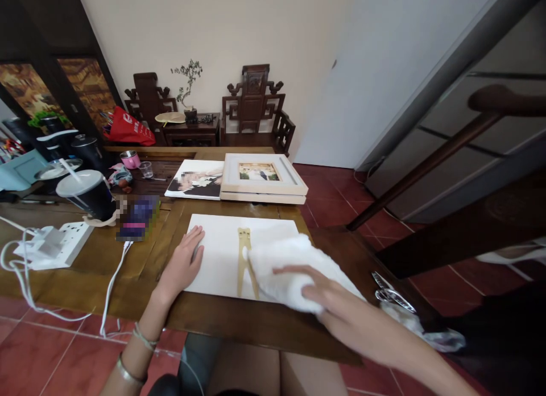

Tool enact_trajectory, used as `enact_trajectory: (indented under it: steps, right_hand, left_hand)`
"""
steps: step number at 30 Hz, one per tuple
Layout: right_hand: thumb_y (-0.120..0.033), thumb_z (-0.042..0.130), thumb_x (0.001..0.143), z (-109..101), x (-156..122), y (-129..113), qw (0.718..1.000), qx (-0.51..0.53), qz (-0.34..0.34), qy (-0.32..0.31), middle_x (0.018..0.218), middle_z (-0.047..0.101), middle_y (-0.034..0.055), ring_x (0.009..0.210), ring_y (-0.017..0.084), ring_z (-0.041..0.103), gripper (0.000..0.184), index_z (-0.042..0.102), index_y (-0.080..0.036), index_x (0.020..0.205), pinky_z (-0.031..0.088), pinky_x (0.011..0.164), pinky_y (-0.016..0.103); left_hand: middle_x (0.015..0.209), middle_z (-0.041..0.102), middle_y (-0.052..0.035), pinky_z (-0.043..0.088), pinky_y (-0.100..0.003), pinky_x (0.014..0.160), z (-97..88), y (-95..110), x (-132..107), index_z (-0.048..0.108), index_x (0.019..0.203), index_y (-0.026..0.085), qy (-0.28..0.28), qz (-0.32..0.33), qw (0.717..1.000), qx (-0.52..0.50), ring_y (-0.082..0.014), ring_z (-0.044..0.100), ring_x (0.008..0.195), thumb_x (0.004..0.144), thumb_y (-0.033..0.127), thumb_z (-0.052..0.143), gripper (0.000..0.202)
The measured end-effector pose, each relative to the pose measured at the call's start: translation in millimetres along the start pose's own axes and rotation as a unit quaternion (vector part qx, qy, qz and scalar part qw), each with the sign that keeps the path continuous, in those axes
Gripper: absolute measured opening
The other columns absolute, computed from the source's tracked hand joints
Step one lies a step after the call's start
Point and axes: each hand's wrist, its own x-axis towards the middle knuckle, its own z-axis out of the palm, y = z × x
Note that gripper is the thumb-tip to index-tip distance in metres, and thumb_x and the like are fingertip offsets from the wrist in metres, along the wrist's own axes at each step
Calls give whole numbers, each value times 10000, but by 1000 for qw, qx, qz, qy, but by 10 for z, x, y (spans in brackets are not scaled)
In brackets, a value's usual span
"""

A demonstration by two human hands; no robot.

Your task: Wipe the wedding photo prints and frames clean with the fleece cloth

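Observation:
A white board (215, 271) lies flat near the front edge of the wooden table, bearing a long tan animal figure (244, 245) with two legs. My left hand (184, 264) rests on the board's left edge, fingers stretched out, holding nothing. Over the board's right part my right hand (326, 293) grips a fluffy white cloth (294, 256), which is bunched under the fingers and trails to the right. The cloth touches or overlaps the figure's right side and hides much of the board's right half.
Behind the board are a framed picture (290, 177) and a flat photo print (196, 185). To the left are a blurred phone (137, 219), a lidded cup with a straw (87, 197) and a white power strip (72, 248) with cables. Scissors (390, 293) lie at the right.

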Motion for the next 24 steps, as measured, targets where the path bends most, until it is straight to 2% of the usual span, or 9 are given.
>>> enact_trajectory:
  steps: [4, 6, 8, 10, 12, 15, 17, 20, 24]
  right_hand:
    - [12, 372, 657, 87, 650, 201, 994, -37, 40, 97, 1255, 538, 139, 1218, 278, 459, 368, 595, -155, 897, 418, 1004, 437]
    - [13, 377, 674, 188, 903, 186, 989, -52, 61, 120, 1225, 550, 151, 1199, 296, 461, 371, 599, -139, 929, 405, 1004, 476]
    - [22, 392, 666, 321, 998, 102, 989, -63, 54, 122, 1296, 505, 168, 1257, 329, 394, 380, 602, -127, 946, 350, 1035, 544]
    - [25, 411, 666, 485, 908, -11, 991, -70, 14, 111, 1395, 425, 170, 1343, 362, 262, 391, 603, -129, 971, 267, 1061, 615]
    - [16, 423, 687, 654, 675, -120, 992, -68, -35, 104, 1444, 380, 152, 1388, 365, 160, 376, 604, -148, 973, 191, 1071, 663]
    - [-15, 439, 729, 797, 256, -247, 992, -40, -90, 76, 1466, 384, 87, 1397, 346, 171, 255, 598, -194, 818, 136, 1073, 692]
    - [-14, 428, 746, 750, 46, -295, 994, -5, -106, 37, 1440, 436, 40, 1381, 308, 249, 239, 560, -209, 700, 191, 1090, 647]
    - [28, 367, 714, 507, -61, -255, 995, 54, -88, 7, 1384, 498, 31, 1354, 230, 330, 325, 568, -225, 746, 315, 1091, 523]
    - [24, 346, 626, 252, 209, 43, 996, 61, -24, 65, 1403, 457, 87, 1348, 235, 331, 396, 579, -196, 859, 335, 1076, 513]
  left_hand:
    - [1408, 485, -156, 283, -463, 1146, -5, -6, 0, 528, 1297, 108, -1, 0, 1000, 5, -231, 378, 1364, 929, 251, 375, 424]
    - [1406, 486, -159, 289, -465, 1143, -4, -11, 1, 531, 1294, 105, 0, 0, 1000, 4, -232, 382, 1362, 928, 254, 378, 424]
    - [1405, 488, -158, 295, -466, 1139, -1, -18, 1, 531, 1293, 108, 2, 1, 1000, 2, -231, 385, 1360, 928, 255, 382, 421]
    - [1406, 488, -155, 293, -464, 1140, 3, -23, 2, 528, 1297, 112, 2, 3, 1000, 3, -228, 381, 1363, 928, 253, 384, 420]
    - [1411, 483, -153, 284, -460, 1145, 6, -25, 1, 520, 1305, 111, 0, 3, 1000, 5, -225, 372, 1368, 930, 252, 383, 424]
    - [1416, 475, -158, 270, -452, 1152, 7, -21, 1, 516, 1310, 96, -5, -1, 1000, 9, -224, 359, 1375, 932, 253, 377, 432]
    - [1418, 472, -162, 265, -450, 1155, 5, -14, 1, 514, 1310, 84, -8, -2, 1000, 10, -225, 355, 1378, 935, 257, 371, 437]
    - [1423, 465, -163, 265, -453, 1156, 1, -5, 1, 507, 1316, 77, -10, -5, 1000, 10, -226, 351, 1380, 938, 259, 365, 442]
    - [1424, 464, -159, 264, -465, 1154, -1, -6, -2, 505, 1318, 86, -12, -2, 1000, 13, -228, 349, 1381, 938, 253, 365, 438]
